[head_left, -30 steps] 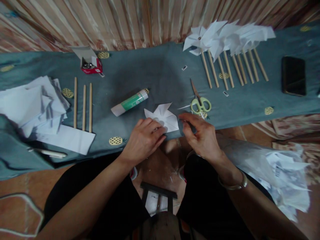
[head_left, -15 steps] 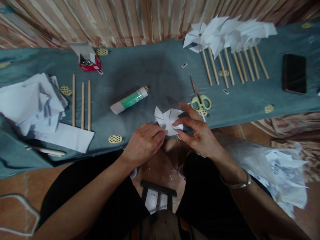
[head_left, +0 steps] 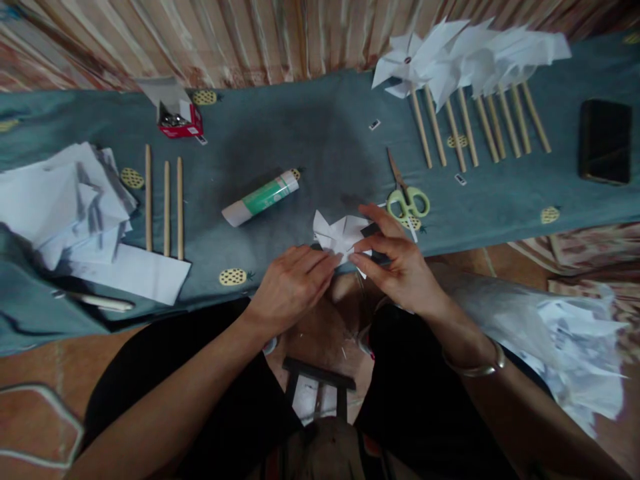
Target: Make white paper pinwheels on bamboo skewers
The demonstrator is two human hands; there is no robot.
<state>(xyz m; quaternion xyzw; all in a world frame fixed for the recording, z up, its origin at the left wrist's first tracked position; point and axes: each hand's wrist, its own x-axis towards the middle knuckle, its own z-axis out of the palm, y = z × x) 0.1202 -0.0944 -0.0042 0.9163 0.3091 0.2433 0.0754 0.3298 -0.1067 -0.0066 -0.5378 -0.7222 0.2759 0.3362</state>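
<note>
At the table's near edge a white paper pinwheel point(head_left: 341, 231) lies between my hands, its blades folded toward the middle. My left hand point(head_left: 296, 283) grips its lower left side, fingers pressed together. With thumb and forefinger, my right hand point(head_left: 395, 260) pinches the pinwheel near its centre and right blade; the other fingers are spread above. Just beyond the right hand rest green-handled scissors point(head_left: 407, 202), partly open, with a thin paper strip point(head_left: 413, 230) beside them. A glue stick point(head_left: 261, 198) with a green label lies on its side to the upper left.
Finished pinwheels point(head_left: 465, 60) on wooden sticks lie at the back right, near a dark phone point(head_left: 605, 141). On the left are loose sticks point(head_left: 167, 208), a paper pile point(head_left: 65, 200), a pen point(head_left: 103, 302) and a red box point(head_left: 181, 123) of small metal pieces. A plastic bag point(head_left: 565, 340) stands lower right.
My right thumb and forefinger have drawn closer to the pinwheel's centre, and my left fingers have shifted slightly right along its edge. The view has moved a little.
</note>
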